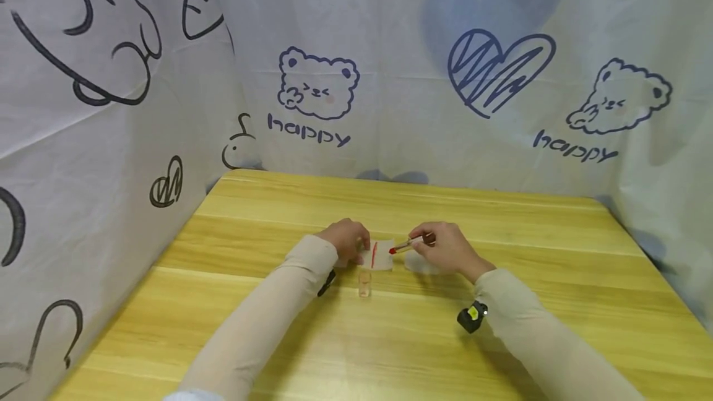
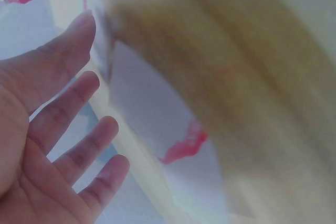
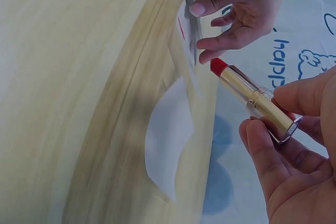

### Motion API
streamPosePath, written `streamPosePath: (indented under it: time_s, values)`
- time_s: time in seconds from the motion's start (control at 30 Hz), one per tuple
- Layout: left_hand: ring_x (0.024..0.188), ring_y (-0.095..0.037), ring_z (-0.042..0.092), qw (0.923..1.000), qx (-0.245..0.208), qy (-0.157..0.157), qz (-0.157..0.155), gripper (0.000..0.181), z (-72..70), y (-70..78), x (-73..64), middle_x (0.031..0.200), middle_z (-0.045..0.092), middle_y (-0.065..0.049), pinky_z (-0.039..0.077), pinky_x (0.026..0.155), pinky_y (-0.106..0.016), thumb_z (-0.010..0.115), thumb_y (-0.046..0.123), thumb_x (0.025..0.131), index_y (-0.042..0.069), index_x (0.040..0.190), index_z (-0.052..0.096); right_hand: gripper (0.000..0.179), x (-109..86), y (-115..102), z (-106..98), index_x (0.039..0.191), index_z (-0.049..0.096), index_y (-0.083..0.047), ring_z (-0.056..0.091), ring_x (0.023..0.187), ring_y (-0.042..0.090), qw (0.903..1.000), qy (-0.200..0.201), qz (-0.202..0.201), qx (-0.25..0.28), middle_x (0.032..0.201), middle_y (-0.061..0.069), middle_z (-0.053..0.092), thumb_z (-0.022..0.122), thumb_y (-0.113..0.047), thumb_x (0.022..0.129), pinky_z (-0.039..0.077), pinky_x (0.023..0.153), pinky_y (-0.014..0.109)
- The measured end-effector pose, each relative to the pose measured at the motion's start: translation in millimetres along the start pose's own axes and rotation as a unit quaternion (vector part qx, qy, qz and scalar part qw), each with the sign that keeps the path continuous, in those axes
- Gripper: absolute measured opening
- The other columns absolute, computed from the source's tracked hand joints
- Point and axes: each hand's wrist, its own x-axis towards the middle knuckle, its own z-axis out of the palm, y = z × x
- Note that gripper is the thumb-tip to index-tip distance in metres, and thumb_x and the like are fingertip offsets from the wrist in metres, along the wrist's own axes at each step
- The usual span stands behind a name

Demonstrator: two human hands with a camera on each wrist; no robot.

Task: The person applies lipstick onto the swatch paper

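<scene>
My right hand [image 1: 450,248] pinches a lipstick [image 3: 255,99] by its base, thumb on one side and fingers on the other. Its bare red tip points left, over the right part of a small white paper [image 1: 384,257] that bears a red stroke. At that paper's left edge is my left hand [image 1: 346,241], its fingers spread and slightly bent with nothing gripped. In the left wrist view a piece of paper [image 2: 139,90] with a red smear lies beside the fingertips. A clear cap [image 1: 364,285] rests just in front of the stroked paper.
A blank white paper piece [image 3: 169,135] lies on the wooden table [image 1: 423,351], partly under my right hand in the head view. White cloth [image 1: 401,104] with drawn bears and hearts hangs behind the table and along its sides.
</scene>
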Motion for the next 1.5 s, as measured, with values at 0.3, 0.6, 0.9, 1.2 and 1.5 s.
streamPosePath:
  time_s: [0.3, 0.6, 0.9, 1.2, 1.5]
  values:
    - [0.118, -0.025, 0.054, 0.9984, 0.002, -0.001, 0.057, 0.025, -9.5, 10.8, 1.0, 0.125, 0.062, -0.006, 0.047, 0.096, -0.037, 0.070, 0.023, 0.092, 0.015, 0.115, 0.070, 0.016, -0.4, 7.1, -9.3, 0.104, 0.072, -0.004, 0.066, 0.088, 0.027, 0.9998, 0.013, 0.013, 0.004, 0.096, 0.010, 0.069, 0.064, -0.011, 0.092, 0.055, 0.075, 0.043]
    - [0.108, -0.019, 0.059, 0.9953, -0.005, -0.025, 0.093, 0.028, -1.2, 28.8, 9.9, 0.126, 0.061, -0.004, 0.049, 0.090, -0.033, 0.064, 0.027, 0.096, 0.015, 0.121, 0.067, 0.019, -1.3, 15.5, -14.2, 0.107, 0.072, -0.004, 0.067, 0.090, 0.029, 0.9989, 0.032, 0.035, -0.001, 0.098, 0.011, 0.070, 0.065, -0.014, 0.093, 0.055, 0.075, 0.044]
    - [0.125, -0.020, 0.051, 0.9924, 0.031, -0.045, 0.110, 0.037, 2.5, 47.6, 10.1, 0.135, 0.056, 0.000, 0.042, 0.102, -0.034, 0.063, 0.033, 0.096, 0.018, 0.129, 0.062, 0.020, -5.4, 30.2, -19.8, 0.110, 0.070, -0.002, 0.065, 0.095, 0.033, 0.9973, 0.031, 0.067, -0.001, 0.104, 0.015, 0.068, 0.064, -0.013, 0.094, 0.055, 0.075, 0.044]
    - [0.126, -0.017, 0.050, 0.9883, 0.070, -0.062, 0.120, 0.040, 7.6, 66.3, 9.0, 0.137, 0.055, 0.002, 0.039, 0.104, -0.030, 0.061, 0.036, 0.096, 0.018, 0.132, 0.061, 0.019, -6.9, 47.1, -18.6, 0.107, 0.071, -0.001, 0.065, 0.090, 0.032, 0.9962, 0.048, 0.072, -0.012, 0.098, 0.014, 0.069, 0.065, -0.012, 0.093, 0.054, 0.074, 0.045]
    - [0.120, -0.016, 0.053, 0.9825, 0.119, -0.069, 0.126, 0.045, 13.7, 73.3, 12.5, 0.128, 0.061, 0.003, 0.041, 0.101, -0.030, 0.062, 0.041, 0.094, 0.019, 0.134, 0.060, 0.015, -7.6, 54.7, -9.6, 0.103, 0.071, -0.002, 0.065, 0.085, 0.028, 0.9953, 0.064, 0.070, -0.018, 0.090, 0.009, 0.069, 0.066, -0.011, 0.092, 0.053, 0.073, 0.044]
